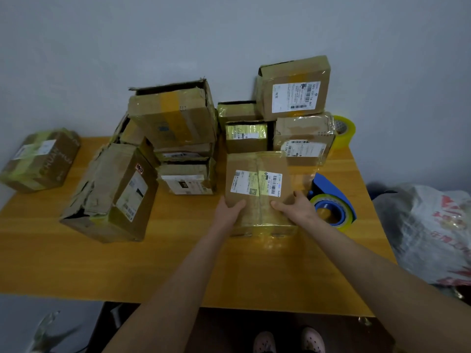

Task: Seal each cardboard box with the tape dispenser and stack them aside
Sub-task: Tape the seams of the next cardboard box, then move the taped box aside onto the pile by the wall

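1. Both bare forearms reached from the near edge across the desk [178, 263]. The left hand [228, 208] and right hand [295, 207] gripped the near corners of a cardboard box [257, 189].
2. Each thumb lay on the lid and the fingers were curled down the box's sides, clamped on it from left and right. That hold probably kept it square while it was slid or lifted.
3. That cardboard box lay flat mid-desk with its label up. Glossy yellowish tape ran along its centre seam and over its near end, so it looked sealed and ready to go aside.
4. Just right of the right hand, the blue tape dispenser [331, 200] rested on the desk, ungripped and within easy reach.
5. Beyond the held box, the far stacks [244, 133] stood against the wall, with a spare tape roll [344, 131] at their right end.
6. A battered box [112, 192] lay on the left of the desk, its torn end apparently still needing tape.
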Action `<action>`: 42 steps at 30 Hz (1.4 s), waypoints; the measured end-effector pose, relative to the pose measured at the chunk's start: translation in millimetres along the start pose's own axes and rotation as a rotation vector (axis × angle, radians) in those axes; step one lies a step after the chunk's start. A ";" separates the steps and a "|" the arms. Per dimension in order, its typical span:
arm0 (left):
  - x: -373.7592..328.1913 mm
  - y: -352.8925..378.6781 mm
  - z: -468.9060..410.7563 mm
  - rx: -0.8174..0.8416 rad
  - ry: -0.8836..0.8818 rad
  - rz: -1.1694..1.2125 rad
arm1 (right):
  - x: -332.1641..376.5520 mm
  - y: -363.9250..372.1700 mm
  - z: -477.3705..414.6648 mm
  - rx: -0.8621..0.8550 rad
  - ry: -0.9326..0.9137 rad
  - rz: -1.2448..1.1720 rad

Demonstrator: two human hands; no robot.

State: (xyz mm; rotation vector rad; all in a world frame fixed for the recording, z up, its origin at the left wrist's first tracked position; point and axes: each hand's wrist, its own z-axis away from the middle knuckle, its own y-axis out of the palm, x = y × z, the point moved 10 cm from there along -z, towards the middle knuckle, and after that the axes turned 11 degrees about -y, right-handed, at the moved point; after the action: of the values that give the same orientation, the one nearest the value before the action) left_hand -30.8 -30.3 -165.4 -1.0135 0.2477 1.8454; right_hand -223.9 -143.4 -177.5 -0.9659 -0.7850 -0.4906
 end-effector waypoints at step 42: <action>-130.3 -555.6 -10.9 -0.646 0.451 -0.036 | 485.0 289.3 7.5 -0.102 -0.542 -0.128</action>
State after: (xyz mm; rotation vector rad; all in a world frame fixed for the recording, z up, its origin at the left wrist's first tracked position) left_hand 457.5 156.4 63.9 -1.8674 -0.1185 1.6712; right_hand 277.2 -8.4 45.4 -1.1668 -1.3253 -0.3828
